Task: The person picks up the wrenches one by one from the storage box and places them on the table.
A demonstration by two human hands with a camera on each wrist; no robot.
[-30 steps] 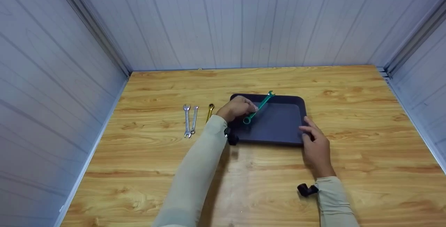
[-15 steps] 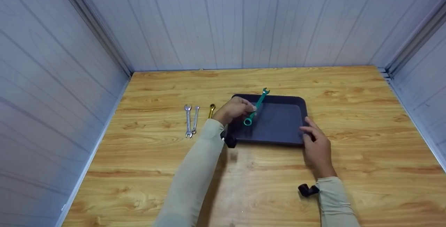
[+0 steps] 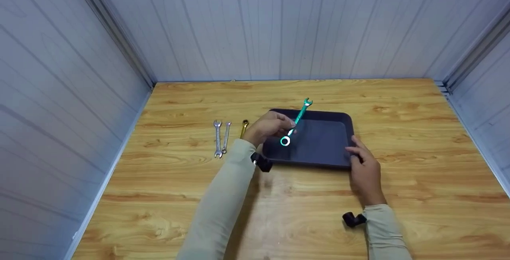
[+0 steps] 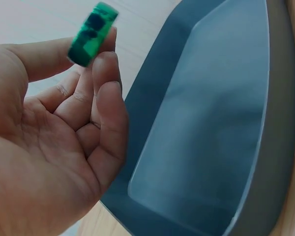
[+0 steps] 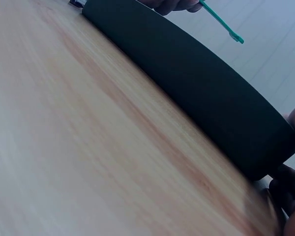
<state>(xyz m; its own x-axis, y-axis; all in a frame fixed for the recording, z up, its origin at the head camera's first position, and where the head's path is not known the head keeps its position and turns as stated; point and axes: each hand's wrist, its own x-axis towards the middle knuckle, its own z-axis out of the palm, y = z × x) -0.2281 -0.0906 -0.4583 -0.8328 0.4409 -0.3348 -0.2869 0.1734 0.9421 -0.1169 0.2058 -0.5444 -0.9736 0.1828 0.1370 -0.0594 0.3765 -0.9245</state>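
In the head view, my left hand [image 3: 270, 126] pinches a green combination wrench [image 3: 301, 113] between thumb and fingertips. The wrench slants above the left part of a dark rectangular tray [image 3: 326, 142], open end pointing away and ring end towards me. The left wrist view shows the wrench's ring end [image 4: 93, 34] edge-on above the fingers. My right hand [image 3: 365, 174] grips the tray's right side near its front corner. In the right wrist view the tray's outer wall [image 5: 187, 78] is seen from low down, with only parts of that hand at the right edge.
Left of the tray, two silver wrenches, a double open-ended one [image 3: 218, 138] and a slimmer one [image 3: 226, 137], lie side by side on the wooden table [image 3: 167, 196]. A gold wrench [image 3: 245, 126] lies nearer the tray, partly hidden by my left hand. Panelled walls [image 3: 259, 28] enclose the table.
The green wrench has swung a little in my left hand, its open end rising and pointing more directly away. My right hand keeps its place on the tray. The head view has shifted slightly.
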